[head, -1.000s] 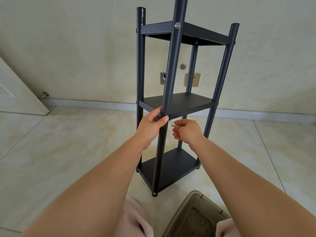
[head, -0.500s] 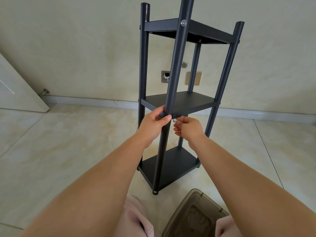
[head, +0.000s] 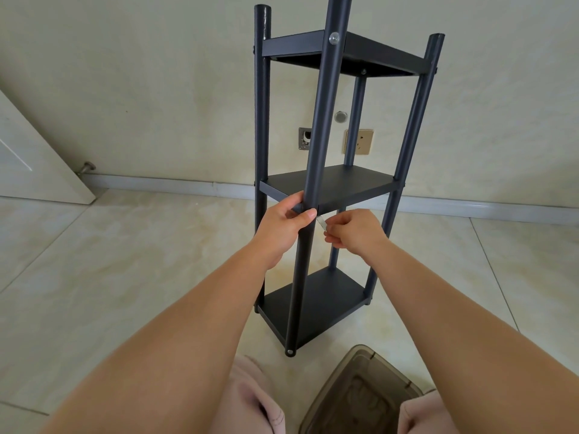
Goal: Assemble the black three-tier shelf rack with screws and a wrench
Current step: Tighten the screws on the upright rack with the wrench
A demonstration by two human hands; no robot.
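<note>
We have the black rack (head: pixel 329 189) standing upright on the tiled floor (head: pixel 125 261) close to the wall, all three shelves in place between the posts. Our left hand (head: pixel 282 228) is wrapped around the front post (head: pixel 316 151) right at the corner of the middle shelf (head: pixel 341 186), and our right hand (head: pixel 354 230) pinches a small silvery wrench (head: pixel 322 223) whose far end reaches in toward that same joint. To do this well, we should hold the post snug against the shelf corner so the holes stay lined up, keep the tool square on the screw head, and turn in short strokes, judging tightness by feel. The screw itself is hidden behind our left thumb and the post, so we cannot tell how far in it sits. The post's top runs out of view, and the brown bin (head: pixel 360 396) near our knees is cut off below.
</note>
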